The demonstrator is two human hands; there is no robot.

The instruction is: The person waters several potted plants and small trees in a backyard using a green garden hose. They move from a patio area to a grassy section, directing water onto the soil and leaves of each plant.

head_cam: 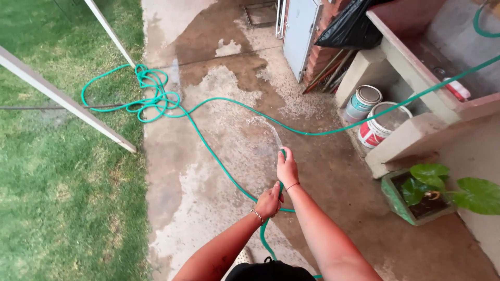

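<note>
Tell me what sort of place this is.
Likely a home backyard patio: wet concrete paving beside a lawn, a green garden hose held in both hands, and a potted plant by an outdoor sink.

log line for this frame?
right hand: grips green hose tip, water spraying | left hand: holds hose behind | ground: wet concrete

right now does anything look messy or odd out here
The green garden hose lies tangled in loops at the lawn edge. Both hands, the right hand at the end and the left hand behind, grip it; the concrete patio is patchily wet.
</note>
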